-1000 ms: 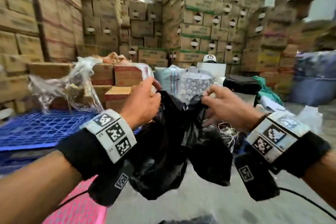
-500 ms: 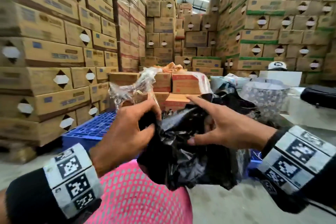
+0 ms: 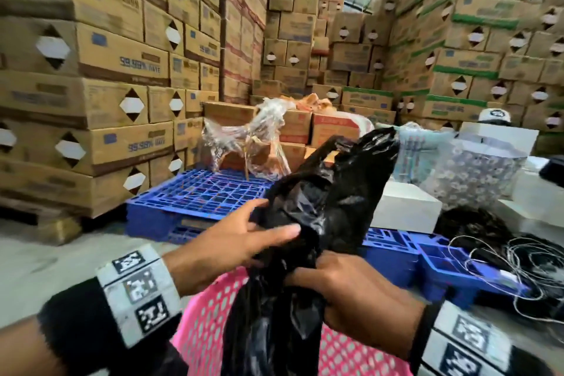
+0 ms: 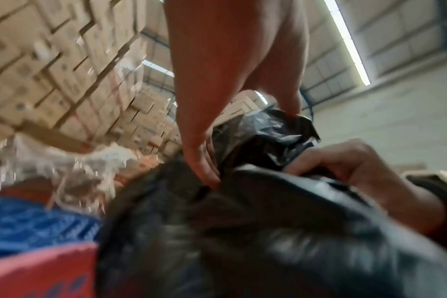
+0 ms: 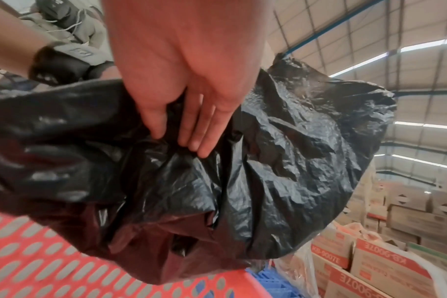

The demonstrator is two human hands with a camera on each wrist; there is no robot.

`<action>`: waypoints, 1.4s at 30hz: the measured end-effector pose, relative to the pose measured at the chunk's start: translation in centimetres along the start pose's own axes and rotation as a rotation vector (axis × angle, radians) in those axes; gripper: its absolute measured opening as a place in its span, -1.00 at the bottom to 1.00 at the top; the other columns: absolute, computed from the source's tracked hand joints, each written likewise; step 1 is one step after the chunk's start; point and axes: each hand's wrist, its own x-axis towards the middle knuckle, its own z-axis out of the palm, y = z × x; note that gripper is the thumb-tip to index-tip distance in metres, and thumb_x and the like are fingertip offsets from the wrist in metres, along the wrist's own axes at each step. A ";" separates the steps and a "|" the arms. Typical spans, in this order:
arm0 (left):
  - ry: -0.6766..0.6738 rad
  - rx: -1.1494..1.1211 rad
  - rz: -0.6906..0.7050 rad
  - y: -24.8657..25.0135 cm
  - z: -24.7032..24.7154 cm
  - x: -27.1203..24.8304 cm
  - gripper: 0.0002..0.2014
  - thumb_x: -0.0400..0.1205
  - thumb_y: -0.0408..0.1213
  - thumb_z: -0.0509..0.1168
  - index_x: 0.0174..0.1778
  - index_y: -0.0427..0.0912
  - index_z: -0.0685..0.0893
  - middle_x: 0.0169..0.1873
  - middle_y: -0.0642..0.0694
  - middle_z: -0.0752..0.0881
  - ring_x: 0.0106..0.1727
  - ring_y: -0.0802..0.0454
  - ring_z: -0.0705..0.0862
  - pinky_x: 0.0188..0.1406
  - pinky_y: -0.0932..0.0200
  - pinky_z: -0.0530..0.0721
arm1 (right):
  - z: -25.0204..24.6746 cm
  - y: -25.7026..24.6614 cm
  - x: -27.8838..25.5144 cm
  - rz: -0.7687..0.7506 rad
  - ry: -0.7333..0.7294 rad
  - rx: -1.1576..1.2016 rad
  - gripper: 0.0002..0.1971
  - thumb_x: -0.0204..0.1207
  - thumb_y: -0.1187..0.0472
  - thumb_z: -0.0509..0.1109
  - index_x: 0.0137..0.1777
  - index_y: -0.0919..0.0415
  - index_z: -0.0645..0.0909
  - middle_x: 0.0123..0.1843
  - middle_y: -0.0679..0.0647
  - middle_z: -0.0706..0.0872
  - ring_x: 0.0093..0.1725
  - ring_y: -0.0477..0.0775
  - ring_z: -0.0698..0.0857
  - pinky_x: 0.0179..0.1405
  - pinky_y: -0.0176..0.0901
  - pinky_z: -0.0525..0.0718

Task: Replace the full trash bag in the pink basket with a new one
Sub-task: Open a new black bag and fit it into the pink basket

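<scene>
Black bag [image 3: 323,217] hung over the pink basket [image 3: 210,314] rim; right hand [image 3: 351,293] gripped it, left hand [image 3: 232,244] lay flat, spreading it to open.

left hand [image 3: 225,246]: fingers extended | right hand [image 3: 351,290]: fingers curled, gripping

Both hands, left hand [image 3: 232,246] and right hand [image 3: 351,290], meet on the trash bag [image 3: 323,210] above the basket [image 3: 210,323]; pallet [image 3: 195,195] just beyond them, stacked boxes [image 3: 100,64] behind and left, cable coil [image 3: 531,256] off right.
</scene>
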 end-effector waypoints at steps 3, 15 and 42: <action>0.130 0.229 0.106 -2.8 0.6 1.4 -0.64 0.17 -0.25 0.46 -0.10 -0.19 0.74 -0.17 -0.13 0.85 -0.18 0.00 0.77 -0.04 -0.14 0.77 | 1.2 -1.1 1.2 -0.087 -0.093 0.060 -0.52 0.42 0.27 0.26 0.37 -0.02 0.48 0.29 0.15 0.67 0.32 0.19 0.59 0.21 -0.02 0.62; 0.138 0.511 0.431 -5.2 0.1 0.9 -0.85 0.32 -0.39 0.33 -0.31 -0.06 0.53 -0.29 0.02 0.74 -0.10 0.02 0.74 -0.34 0.23 0.56 | -3.8 1.1 2.0 0.304 0.353 -0.066 -0.30 0.22 -0.14 0.48 0.40 -0.04 0.45 0.34 0.04 0.49 0.31 0.06 0.47 0.24 -0.17 0.36; -0.645 1.241 0.452 -4.1 -5.0 -2.5 -0.84 0.69 -0.03 0.10 -0.15 0.00 0.38 -0.45 0.08 0.42 -0.43 0.14 0.37 -0.42 0.16 0.30 | 1.8 0.9 -5.4 0.131 -0.251 0.081 -0.87 0.52 0.04 0.35 -0.13 0.02 0.46 -0.18 0.07 0.74 -0.17 0.17 0.67 -0.27 -0.01 0.58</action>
